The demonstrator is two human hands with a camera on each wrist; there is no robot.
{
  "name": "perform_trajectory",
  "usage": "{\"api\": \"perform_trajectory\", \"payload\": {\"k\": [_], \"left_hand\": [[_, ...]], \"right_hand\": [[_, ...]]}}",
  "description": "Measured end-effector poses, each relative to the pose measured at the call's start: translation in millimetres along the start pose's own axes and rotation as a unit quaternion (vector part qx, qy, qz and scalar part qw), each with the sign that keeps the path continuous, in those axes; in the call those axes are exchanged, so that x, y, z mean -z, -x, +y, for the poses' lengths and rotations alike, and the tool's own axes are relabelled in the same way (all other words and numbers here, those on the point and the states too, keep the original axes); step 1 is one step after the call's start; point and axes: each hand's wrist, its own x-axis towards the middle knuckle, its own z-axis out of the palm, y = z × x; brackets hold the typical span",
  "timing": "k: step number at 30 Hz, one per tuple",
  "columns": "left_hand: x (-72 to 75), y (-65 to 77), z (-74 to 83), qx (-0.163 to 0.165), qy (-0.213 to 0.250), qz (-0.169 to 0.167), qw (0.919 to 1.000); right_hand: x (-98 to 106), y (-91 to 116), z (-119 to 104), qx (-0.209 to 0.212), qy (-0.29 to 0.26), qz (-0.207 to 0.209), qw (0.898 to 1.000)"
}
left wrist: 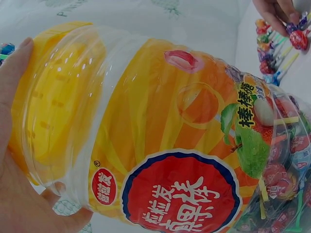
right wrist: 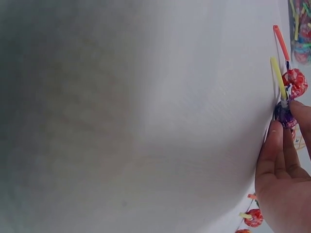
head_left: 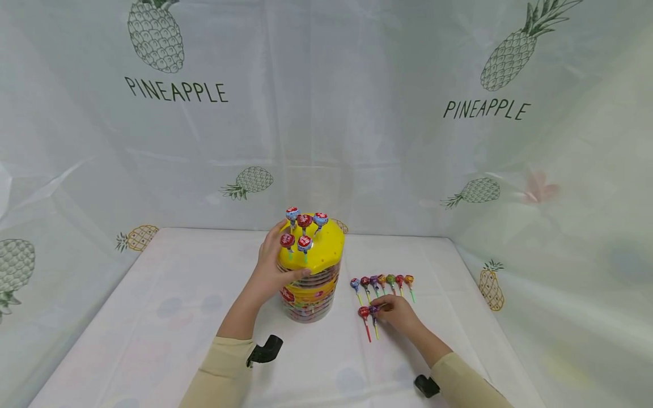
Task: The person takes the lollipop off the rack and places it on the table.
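My left hand (head_left: 269, 266) holds a clear ribbed lollipop jar (head_left: 308, 300) by its yellow lid (head_left: 330, 243), thumb at the front and fingers round the far left side. Several lollipops stand upright in the lid, among them a red-wrapped lollipop (head_left: 287, 241). In the left wrist view the jar's printed label (left wrist: 146, 121) fills the middle, with wrapped sweets visible inside. My right hand (head_left: 400, 315) pinches the head of a purple lollipop (right wrist: 283, 114) at the table surface. Close beside it lies a red lollipop (head_left: 364, 313) with a red stick.
Behind the right hand, several lollipops lie in a row, from a blue-wrapped lollipop (head_left: 355, 283) to an orange one (head_left: 409, 280). A white cloth covers the table (head_left: 204, 294). A pineapple-printed sheet (head_left: 347, 124) hangs behind and at the sides.
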Motion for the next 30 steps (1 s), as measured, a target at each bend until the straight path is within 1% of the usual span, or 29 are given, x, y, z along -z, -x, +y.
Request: {"api": "perform_trajectory", "payload": {"k": [7,9,11,13,17,21,26,30], "left_hand": [[-0.7,-0.2,0.8,-0.001,0.0,0.0,1.0],[-1.0,-0.4,0.5,-0.001,0.0,0.0,1.0],[-1.3,-0.4,0.4,-0.002,0.0,-0.002,1.0],[-1.3,-0.4,0.1,-0.002,-0.001,-0.003,1.0],[-0.7,-0.5,-1.1,-0.001,-0.001,-0.002,1.0],[-0.1,-0.9,-1.6,0.0,0.001,-0.001,1.0],[-0.5,-1.0,-2.5,0.004,-0.003,0.0,1.0],[-1.3,-0.6,-3.8,0.006,-0.003,0.003,1.0]], "right_hand": [[5.6,0.5,-3.6,-0.002,0.011,-0.002,1.0],[11.1,0.1,-8.5,0.002,0.015,0.003,1.0],[18.7,-0.6,-17.4,0.015,0.011,0.011,1.0],[28.1,-0.5,-31.2,0.041,0.004,0.018,0.999],[46.8,2.7,-69.1,0.104,-0.029,0.018,0.994],[59.8,5.8,-110.3,0.142,-0.051,0.016,0.988],[64.7,8.1,-155.6,0.19,-0.058,0.014,0.98],[61.8,11.2,-185.8,0.243,-0.076,0.0,0.967]]}}
